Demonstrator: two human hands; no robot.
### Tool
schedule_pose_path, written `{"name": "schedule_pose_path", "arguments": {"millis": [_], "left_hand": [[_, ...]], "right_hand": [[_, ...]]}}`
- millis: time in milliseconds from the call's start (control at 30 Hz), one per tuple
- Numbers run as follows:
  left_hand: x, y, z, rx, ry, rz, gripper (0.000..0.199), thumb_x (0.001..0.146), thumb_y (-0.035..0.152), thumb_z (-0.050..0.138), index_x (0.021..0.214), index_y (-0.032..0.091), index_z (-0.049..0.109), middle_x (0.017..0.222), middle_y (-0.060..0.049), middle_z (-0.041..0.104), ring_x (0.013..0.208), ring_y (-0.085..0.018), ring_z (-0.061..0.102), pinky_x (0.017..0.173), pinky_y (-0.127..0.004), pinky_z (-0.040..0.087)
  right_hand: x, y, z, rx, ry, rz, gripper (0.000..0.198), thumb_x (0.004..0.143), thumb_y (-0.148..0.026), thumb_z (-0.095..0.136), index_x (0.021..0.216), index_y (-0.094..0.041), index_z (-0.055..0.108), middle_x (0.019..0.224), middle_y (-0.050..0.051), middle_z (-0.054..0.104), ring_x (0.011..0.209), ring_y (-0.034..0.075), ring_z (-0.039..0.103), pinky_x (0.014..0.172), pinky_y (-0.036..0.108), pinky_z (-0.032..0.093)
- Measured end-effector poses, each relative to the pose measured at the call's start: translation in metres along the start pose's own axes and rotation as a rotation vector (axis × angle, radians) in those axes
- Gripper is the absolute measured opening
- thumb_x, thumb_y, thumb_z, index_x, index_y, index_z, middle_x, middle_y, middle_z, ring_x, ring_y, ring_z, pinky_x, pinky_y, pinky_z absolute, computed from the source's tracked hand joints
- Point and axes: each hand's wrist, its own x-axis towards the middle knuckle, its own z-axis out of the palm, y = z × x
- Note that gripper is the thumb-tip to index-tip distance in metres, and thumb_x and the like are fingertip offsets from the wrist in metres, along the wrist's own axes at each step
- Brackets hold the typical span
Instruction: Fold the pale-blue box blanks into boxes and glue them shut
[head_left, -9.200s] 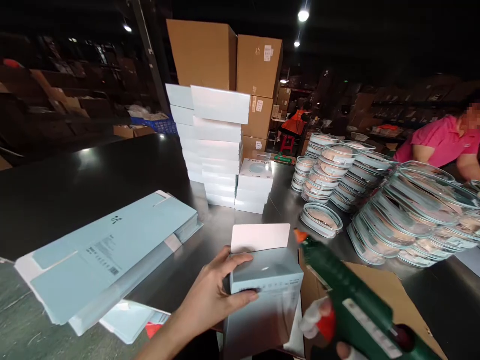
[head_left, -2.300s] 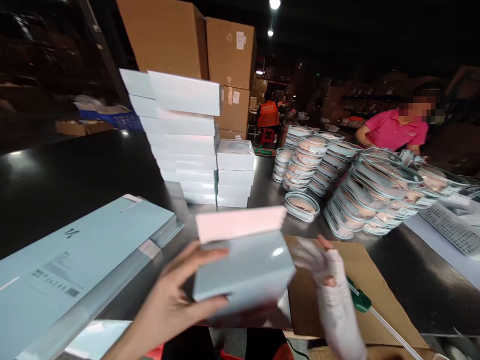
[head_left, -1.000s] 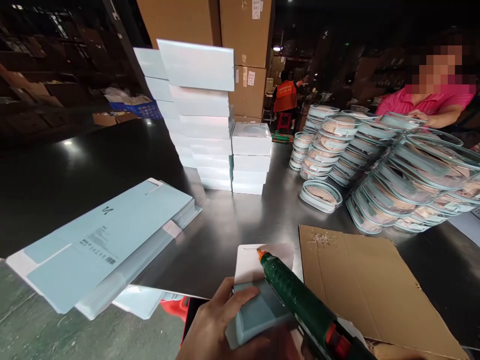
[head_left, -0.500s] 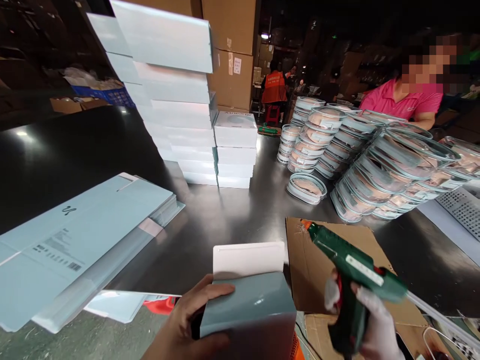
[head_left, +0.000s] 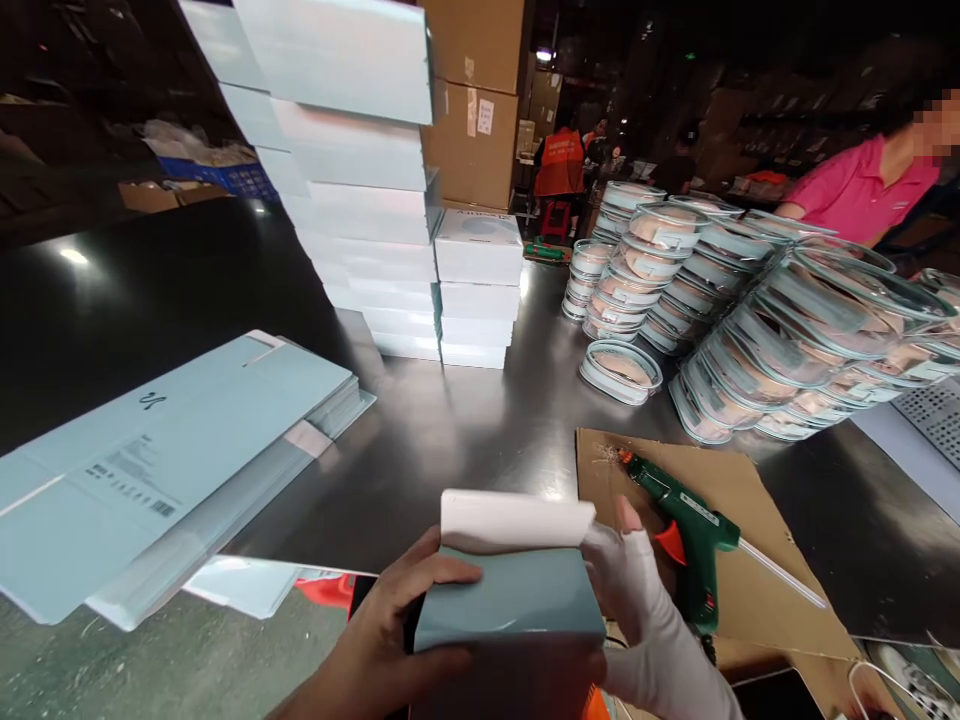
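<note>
Now both hands are clamping the small carton [head_left: 510, 590] at the table's near edge: left hand [head_left: 390, 640] bare, right hand [head_left: 645, 620] gloved. Likely light, crushable card; gripping the side walls.

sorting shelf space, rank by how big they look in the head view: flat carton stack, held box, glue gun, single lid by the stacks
1. flat carton stack
2. held box
3. glue gun and single lid: look alike; the lid lies farther off, so unsure.
</note>
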Motion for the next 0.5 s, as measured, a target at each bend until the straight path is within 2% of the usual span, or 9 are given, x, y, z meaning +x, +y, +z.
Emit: {"name": "schedule_pose_path", "arguments": {"millis": [67,167,233,333,433,500], "left_hand": [[0.002,0.004,0.012,-0.214,0.137,0.098,0.042,0.077,0.042,0.087,0.114,0.036,0.07,0.148,-0.006,0.055,0.127,-0.037,0.063,0.092,-0.037,0.059],[0.007,0.015,0.025,-0.414,0.298,0.232,0.04,0.084,0.038,0.085,0.116,0.042,0.06,0.124,0.001,0.064,0.125,-0.028,0.066,0.095,-0.032,0.057],[0.012,0.021,0.025,-0.366,0.252,0.265,0.042,0.088,0.036,0.082,0.123,0.045,0.059,0.115,0.001,0.063,0.119,-0.024,0.067,0.096,-0.03,0.056],[0.017,0.028,0.015,-0.201,0.067,0.246,0.034,0.094,0.041,0.075,0.126,0.044,0.067,0.11,-0.001,0.055,0.119,-0.024,0.065,0.1,-0.032,0.053],[0.022,0.032,0.002,-0.127,-0.042,0.227,0.02,0.096,0.039,0.071,0.115,0.043,0.077,0.108,-0.003,0.051,0.12,-0.026,0.062,0.102,-0.037,0.052],[0.025,0.037,-0.008,-0.099,-0.064,0.236,0.014,0.093,0.036,0.076,0.105,0.038,0.082,0.108,-0.004,0.053,0.118,-0.027,0.063,0.101,-0.037,0.053]], "right_hand": [[0.003,0.0,0.017,-0.043,-0.026,-0.089,0.073,0.081,-0.057,0.078,0.146,-0.035,0.051,0.123,0.01,0.073,0.11,0.035,0.073,0.084,0.047,0.063],[0.001,-0.002,0.02,-0.2,-0.118,-0.288,0.065,0.089,-0.029,0.071,0.149,-0.038,0.047,0.131,0.007,0.067,0.115,0.029,0.07,0.091,0.039,0.062],[0.001,-0.004,0.016,-0.287,-0.179,-0.39,0.072,0.088,-0.016,0.066,0.151,-0.039,0.043,0.135,0.004,0.063,0.121,0.023,0.066,0.1,0.033,0.058],[0.006,-0.007,0.012,-0.375,-0.233,-0.479,0.07,0.087,-0.011,0.066,0.148,-0.037,0.046,0.139,0.002,0.057,0.129,0.015,0.06,0.106,0.022,0.051],[0.013,-0.009,0.009,-0.373,-0.266,-0.505,0.067,0.087,-0.008,0.068,0.145,-0.036,0.05,0.139,0.003,0.058,0.13,0.013,0.059,0.108,0.02,0.05],[0.015,-0.009,0.005,-0.303,-0.283,-0.46,0.066,0.087,-0.011,0.072,0.144,-0.039,0.054,0.141,0.003,0.059,0.133,0.016,0.059,0.11,0.024,0.05]]}}
